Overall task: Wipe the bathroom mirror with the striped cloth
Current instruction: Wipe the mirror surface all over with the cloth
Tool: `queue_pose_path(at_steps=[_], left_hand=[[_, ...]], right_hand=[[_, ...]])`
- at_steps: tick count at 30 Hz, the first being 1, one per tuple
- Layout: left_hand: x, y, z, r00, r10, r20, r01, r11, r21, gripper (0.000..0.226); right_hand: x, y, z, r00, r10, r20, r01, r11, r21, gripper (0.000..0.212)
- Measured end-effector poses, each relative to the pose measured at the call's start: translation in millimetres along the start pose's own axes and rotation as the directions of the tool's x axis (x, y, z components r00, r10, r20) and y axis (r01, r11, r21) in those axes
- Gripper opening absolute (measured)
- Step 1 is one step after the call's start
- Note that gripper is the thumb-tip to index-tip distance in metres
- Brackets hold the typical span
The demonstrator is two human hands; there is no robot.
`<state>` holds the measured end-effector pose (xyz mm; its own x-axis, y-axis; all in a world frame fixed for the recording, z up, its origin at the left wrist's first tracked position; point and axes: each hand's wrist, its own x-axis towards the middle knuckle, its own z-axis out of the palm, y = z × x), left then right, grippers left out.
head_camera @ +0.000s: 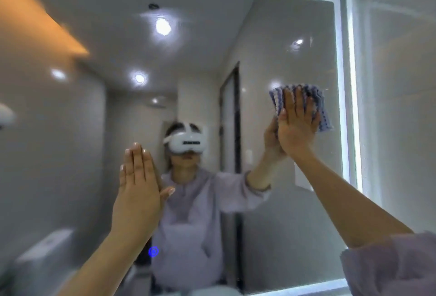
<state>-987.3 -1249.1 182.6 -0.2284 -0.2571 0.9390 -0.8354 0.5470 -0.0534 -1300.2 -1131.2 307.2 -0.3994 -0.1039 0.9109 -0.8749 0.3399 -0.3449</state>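
Mirror (pixel 271 36) fills most of the head view, a wall-mounted bathroom pane with a lit white strip (pixel 339 83) running along its top and right edges. Striped cloth (pixel 317 104), blue and white, sits pressed flat against the glass in the upper right area, close to the lit right edge. Right hand (pixel 297 128) lies over the cloth with palm flat and fingers (pixel 289 101) stretched upward and spread a little; the grip is wide open, no curl around the fabric, just pinning it to the glass. Cloth sticks out above and to the right of the fingers. Right forearm comes up from the lower right, with a lilac sleeve (pixel 389 265) bunched near the elbow.

Left hand (pixel 139 192) is raised in the lower left-centre, fingers straight and together, thumb out to the side, holding nothing; whether it touches the glass cannot be told.

Reflection shows the person in a lilac top wearing a white headset (pixel 186 144), ceiling spotlights (pixel 162 26), a dark doorway (pixel 232 116) behind. An orange-lit panel (pixel 35 17) is blurred at upper left. Pale tiled wall (pixel 398 83) stands right of the mirror.
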Motion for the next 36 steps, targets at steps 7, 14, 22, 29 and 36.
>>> queue_pose_path(at_steps=[7,14,22,29,36], left_hand=[[3,4,-7,1.0,-0.012,0.024,0.012,1.0,-0.016,0.104],[4,4,-9,0.997,-0.013,0.077,0.014,1.0,-0.017,0.1],[3,5,-11,0.998,-0.011,0.069,0.013,0.999,-0.035,0.098],[3,5,-10,0.997,-0.017,0.073,0.018,1.0,-0.021,0.099],[0,3,-9,0.998,-0.009,0.064,0.013,0.998,-0.056,0.1]], right_hand=[[-131,-18,27,0.889,-0.457,-0.01,0.457,0.889,0.015,0.058],[-262,17,41,0.63,-0.744,0.223,0.765,0.644,-0.012,0.067],[-128,33,25,0.913,-0.406,0.035,0.408,0.911,-0.066,0.066],[-106,15,30,0.994,-0.089,-0.07,0.087,0.996,-0.031,0.058],[-309,14,63,0.8,-0.595,0.074,0.598,0.801,-0.02,0.061]])
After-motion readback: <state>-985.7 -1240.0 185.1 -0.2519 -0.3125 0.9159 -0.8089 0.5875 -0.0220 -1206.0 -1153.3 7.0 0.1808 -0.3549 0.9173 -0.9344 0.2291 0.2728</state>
